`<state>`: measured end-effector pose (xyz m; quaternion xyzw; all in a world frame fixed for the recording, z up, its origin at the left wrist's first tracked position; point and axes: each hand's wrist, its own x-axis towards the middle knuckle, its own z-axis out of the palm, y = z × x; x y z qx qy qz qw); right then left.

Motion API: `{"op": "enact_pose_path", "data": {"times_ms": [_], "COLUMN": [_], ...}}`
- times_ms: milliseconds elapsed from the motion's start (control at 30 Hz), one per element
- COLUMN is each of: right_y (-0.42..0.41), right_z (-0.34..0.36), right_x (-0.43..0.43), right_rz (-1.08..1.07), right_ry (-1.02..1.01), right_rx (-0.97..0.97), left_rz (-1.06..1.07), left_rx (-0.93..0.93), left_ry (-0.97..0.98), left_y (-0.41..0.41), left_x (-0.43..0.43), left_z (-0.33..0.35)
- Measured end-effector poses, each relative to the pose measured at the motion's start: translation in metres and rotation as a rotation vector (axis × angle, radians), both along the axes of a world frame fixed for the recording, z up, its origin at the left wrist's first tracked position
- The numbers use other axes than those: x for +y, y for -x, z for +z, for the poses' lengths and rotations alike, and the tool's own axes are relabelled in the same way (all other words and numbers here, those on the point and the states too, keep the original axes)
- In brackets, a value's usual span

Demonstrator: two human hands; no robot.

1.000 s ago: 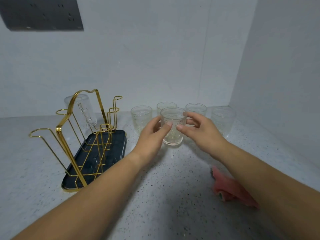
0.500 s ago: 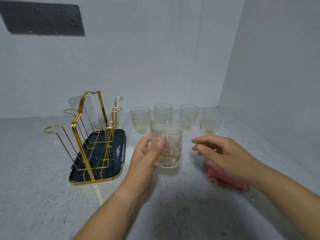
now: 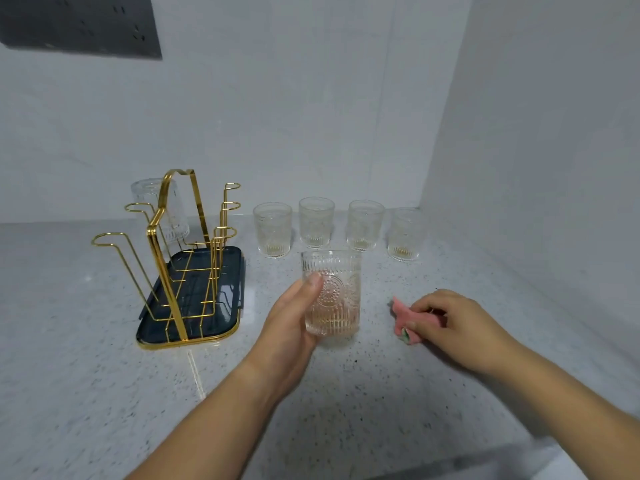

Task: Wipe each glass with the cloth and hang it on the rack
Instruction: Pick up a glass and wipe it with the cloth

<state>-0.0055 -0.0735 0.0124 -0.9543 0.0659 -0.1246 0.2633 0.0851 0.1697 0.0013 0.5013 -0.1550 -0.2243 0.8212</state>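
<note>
My left hand (image 3: 290,318) grips an embossed clear glass (image 3: 336,296) upright, just above the speckled counter in the middle. My right hand (image 3: 450,322) pinches the pink cloth (image 3: 403,318) lying on the counter to the right of that glass. Behind stand several more upright glasses in a row, from the leftmost glass (image 3: 272,229) to the rightmost glass (image 3: 403,233). At the left is the gold wire rack (image 3: 166,244) on its dark tray (image 3: 194,330). One glass (image 3: 166,211) hangs upside down on a far-side hook of the rack.
A white wall runs behind the counter and a second wall closes the right side, forming a corner. A dark socket panel (image 3: 79,26) sits high on the back wall. The counter's front edge (image 3: 519,459) shows at the bottom right.
My left hand has drawn the glass out of the row toward me. My right hand has let go of the glass, moved right and down, and taken hold of the pink cloth.
</note>
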Motion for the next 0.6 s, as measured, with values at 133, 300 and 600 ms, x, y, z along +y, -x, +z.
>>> {"op": "enact_pose_path", "data": {"times_ms": [133, 300, 600], "right_y": [0.000, 0.000, -0.017], "right_z": [-0.005, -0.013, 0.028], "right_x": [-0.005, -0.006, 0.027], "right_rz": [0.010, 0.113, -0.250], "right_ry": [0.129, 0.198, -0.901], "right_rx": [-0.065, 0.062, -0.195], "left_rz": [-0.005, -0.023, -0.026], "left_rx": [0.025, 0.031, 0.116], "left_ry": [0.014, 0.019, 0.118], "left_y": [-0.001, -0.002, -0.004], "left_x": [0.001, 0.000, -0.003], "left_z": [0.001, -0.001, -0.005]}}
